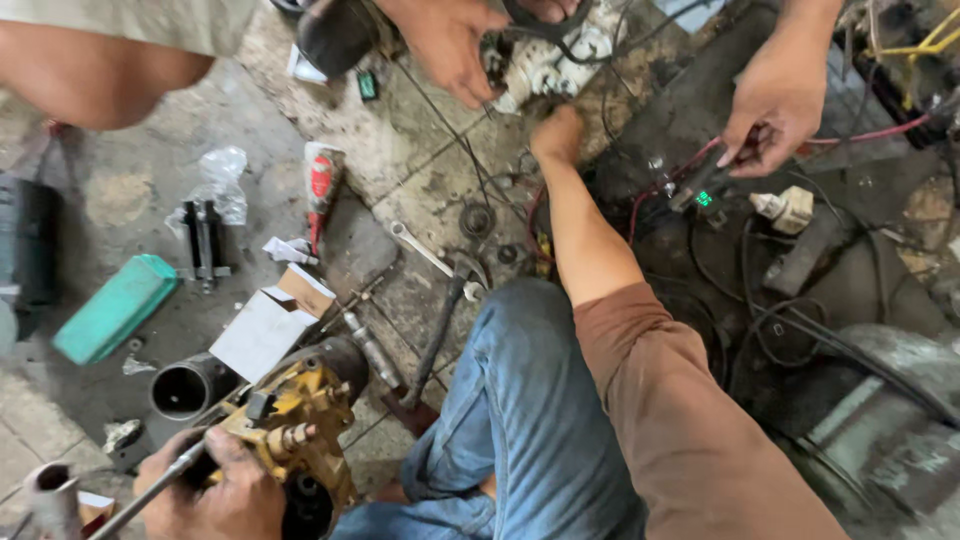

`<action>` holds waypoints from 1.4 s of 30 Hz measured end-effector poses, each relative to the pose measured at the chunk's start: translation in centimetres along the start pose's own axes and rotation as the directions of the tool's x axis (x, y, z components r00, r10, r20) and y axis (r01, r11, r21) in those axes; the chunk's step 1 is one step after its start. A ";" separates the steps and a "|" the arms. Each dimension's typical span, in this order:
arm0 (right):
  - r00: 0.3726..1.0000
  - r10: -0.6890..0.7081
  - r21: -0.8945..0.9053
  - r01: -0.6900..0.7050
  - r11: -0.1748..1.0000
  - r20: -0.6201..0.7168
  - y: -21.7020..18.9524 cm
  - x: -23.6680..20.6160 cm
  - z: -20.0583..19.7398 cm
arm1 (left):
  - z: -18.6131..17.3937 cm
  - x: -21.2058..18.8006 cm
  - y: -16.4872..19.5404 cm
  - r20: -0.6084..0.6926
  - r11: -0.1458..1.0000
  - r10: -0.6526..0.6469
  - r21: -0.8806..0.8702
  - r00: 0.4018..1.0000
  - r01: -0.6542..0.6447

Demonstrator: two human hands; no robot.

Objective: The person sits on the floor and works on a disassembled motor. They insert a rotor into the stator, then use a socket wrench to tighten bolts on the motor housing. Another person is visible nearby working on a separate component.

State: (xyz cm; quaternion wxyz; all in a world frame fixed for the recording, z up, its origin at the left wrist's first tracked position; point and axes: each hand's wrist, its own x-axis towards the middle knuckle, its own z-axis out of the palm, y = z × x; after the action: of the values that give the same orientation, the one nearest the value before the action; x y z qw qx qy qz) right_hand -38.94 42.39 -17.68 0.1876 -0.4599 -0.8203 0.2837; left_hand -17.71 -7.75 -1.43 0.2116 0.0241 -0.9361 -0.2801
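**Left hand** (215, 495): low at the left edge of the view. The grip is closed around a yellow housing (295, 420), a greasy cast machine body that rests on the floor (400, 160) against the person's jeans-clad knee. A metal rod (150, 490) runs slantwise under the thumb and touches the housing.

**Right hand** (558, 135): stretched forward on a brown-sleeved arm. It is seen from behind at a white-grey motor unit (545, 65) amid loose wires. The fingers curl away from the camera, so I cannot tell whether the grip pinches anything.

**Other persons:**
- One hand (445, 45) bears on the same motor unit.
- Another hand (775, 105) holds a small tester with a green display (703, 195) on red leads.

**Surroundings:** a spanner (425, 250), a green case (115, 305), a small carton (270, 325) and a dark pipe (185, 390) lie near the housing.

**Judgement:** the step in hand appears to be steadying the housing while the right hand attends to the motor unit's wiring. Any next move calls for a firm left hold, and for the right hand to keep clear of the two co-workers' hands and the tangled leads.
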 end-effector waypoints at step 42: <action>0.990 -0.011 0.097 0.024 0.995 -0.138 -2.5 -1.4 -0.2 | -0.1 0.9 0.8 -0.036 0.999 -0.012 0.048 0.999 0.014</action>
State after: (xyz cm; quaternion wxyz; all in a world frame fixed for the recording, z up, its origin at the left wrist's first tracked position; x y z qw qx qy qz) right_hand -39.76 40.21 -16.05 0.2683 -0.4612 -0.7945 0.2898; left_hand -18.40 -7.31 -0.57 0.2255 0.0403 -0.9384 -0.2585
